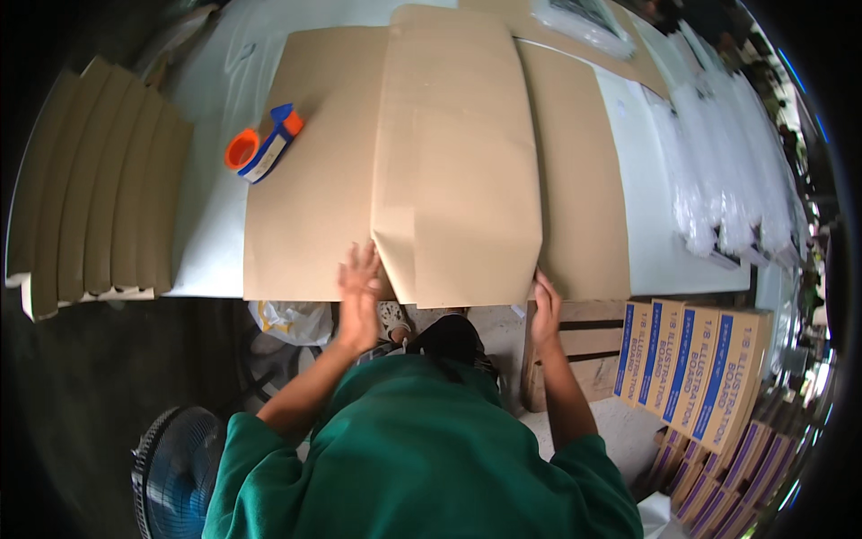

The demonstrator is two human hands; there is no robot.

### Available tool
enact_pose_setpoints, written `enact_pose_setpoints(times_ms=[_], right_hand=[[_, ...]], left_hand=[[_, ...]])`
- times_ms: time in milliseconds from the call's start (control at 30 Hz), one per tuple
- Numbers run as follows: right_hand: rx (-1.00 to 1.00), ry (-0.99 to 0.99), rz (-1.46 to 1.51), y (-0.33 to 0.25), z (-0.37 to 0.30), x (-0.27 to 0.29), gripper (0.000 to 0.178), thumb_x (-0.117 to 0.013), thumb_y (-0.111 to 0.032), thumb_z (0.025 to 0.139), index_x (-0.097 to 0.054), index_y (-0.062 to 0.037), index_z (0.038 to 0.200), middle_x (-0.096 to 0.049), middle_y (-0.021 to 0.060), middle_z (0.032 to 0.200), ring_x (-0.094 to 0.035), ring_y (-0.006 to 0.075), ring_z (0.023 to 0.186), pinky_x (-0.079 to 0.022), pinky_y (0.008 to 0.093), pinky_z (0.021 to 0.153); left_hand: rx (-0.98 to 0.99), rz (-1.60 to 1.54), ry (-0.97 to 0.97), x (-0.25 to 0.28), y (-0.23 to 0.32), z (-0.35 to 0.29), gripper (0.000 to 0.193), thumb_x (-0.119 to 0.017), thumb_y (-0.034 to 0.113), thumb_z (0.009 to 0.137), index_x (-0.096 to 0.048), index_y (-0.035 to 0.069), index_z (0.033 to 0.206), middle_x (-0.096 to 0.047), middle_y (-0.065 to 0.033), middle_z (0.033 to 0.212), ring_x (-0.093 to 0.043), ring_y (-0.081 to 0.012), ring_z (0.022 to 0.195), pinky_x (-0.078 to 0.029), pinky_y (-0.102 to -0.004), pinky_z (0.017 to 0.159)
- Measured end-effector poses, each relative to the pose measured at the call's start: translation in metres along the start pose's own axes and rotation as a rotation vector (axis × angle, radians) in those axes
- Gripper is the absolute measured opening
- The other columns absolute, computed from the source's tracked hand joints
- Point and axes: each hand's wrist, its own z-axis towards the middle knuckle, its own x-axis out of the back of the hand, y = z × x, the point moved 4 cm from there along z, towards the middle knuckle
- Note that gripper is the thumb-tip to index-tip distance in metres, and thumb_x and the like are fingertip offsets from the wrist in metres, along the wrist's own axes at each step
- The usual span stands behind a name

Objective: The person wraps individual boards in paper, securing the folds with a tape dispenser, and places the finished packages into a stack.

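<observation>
A long package in brown kraft paper (462,162) lies in front of me, its near end reaching the table's front edge. The paper's near left corner is folded inward at a slant. My left hand (359,296) is beside that fold, fingers spread and slightly blurred, over the flat brown sheet (310,198) beneath. At the package's near right corner, my right hand (546,313) has its fingers closed against the paper's edge; its thumb is hard to make out. A blue and orange tape dispenser (265,148) rests on the sheet at left.
Several brown paper bundles (99,184) stand at the table's left end. Plastic-wrapped packs (718,162) lie at right. Below, labelled cartons (691,364) are stacked by a wooden pallet (588,346). A fan (184,472) and a white plastic bag (292,322) are at lower left.
</observation>
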Motion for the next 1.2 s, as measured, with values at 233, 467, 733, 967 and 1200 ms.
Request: enact_pose_setpoints(times_ms=[233, 467, 733, 967, 1200], right_hand=[[0.158, -0.176, -0.749, -0.049, 0.114, 0.014, 0.093, -0.069, -0.011, 0.065, -0.017, -0.0178, 0.142, -0.029, 0.015, 0.141, -0.019, 0.035, 0.133, -0.017, 0.0461, 0.106], [0.278, -0.006, -1.054, -0.014, 0.107, 0.0, 0.092, -0.061, -0.009, 0.072, -0.002, -0.0076, 0.142, -0.029, 0.0191, 0.14, -0.011, 0.036, 0.135, -0.004, 0.0501, 0.108], [0.01, 0.318, -1.068, -0.035, 0.035, -0.053, 0.08, -0.057, -0.027, 0.078, -0.016, 0.005, 0.138, -0.02, 0.0215, 0.144, -0.001, 0.0384, 0.136, 0.006, 0.0523, 0.107], [0.087, 0.082, -0.218, -0.013, -0.024, -0.041, 0.039, -0.042, -0.03, 0.088, -0.063, 0.0, 0.1, -0.06, 0.0194, 0.106, -0.052, 0.0335, 0.109, -0.041, 0.0445, 0.092], [-0.397, 0.248, 0.224, -0.033, 0.054, -0.027, 0.043, -0.062, -0.041, 0.082, -0.062, 0.0009, 0.092, -0.062, 0.0039, 0.074, -0.056, 0.0087, 0.059, -0.047, 0.0238, 0.051]], left_hand=[[-0.304, 0.419, -0.197, 0.056, -0.004, 0.108, 0.121, -0.073, 0.06, 0.051, -0.015, 0.003, 0.14, -0.029, -0.019, 0.14, -0.025, -0.0342, 0.131, -0.015, -0.046, 0.106], [-0.314, 0.523, -0.045, 0.02, -0.014, 0.103, 0.107, -0.073, 0.041, 0.063, -0.011, 0.0, 0.14, -0.028, -0.0186, 0.141, -0.03, -0.0281, 0.13, -0.012, -0.0442, 0.108], [0.183, 1.109, 0.27, -0.053, -0.011, 0.037, 0.073, -0.047, 0.022, 0.084, -0.009, -0.013, 0.135, -0.014, -0.0284, 0.143, -0.011, -0.0394, 0.134, -0.007, -0.0467, 0.109], [-0.31, 0.475, -0.327, -0.008, 0.034, -0.004, 0.043, -0.041, 0.03, 0.092, -0.052, -0.004, 0.116, -0.05, -0.0252, 0.121, -0.046, -0.0323, 0.118, -0.032, -0.0424, 0.101], [0.58, -0.517, -0.125, -0.015, 0.027, 0.06, 0.056, -0.054, 0.04, 0.087, -0.053, -0.014, 0.102, -0.063, -0.0211, 0.091, -0.063, -0.0246, 0.077, -0.049, -0.0343, 0.078]])
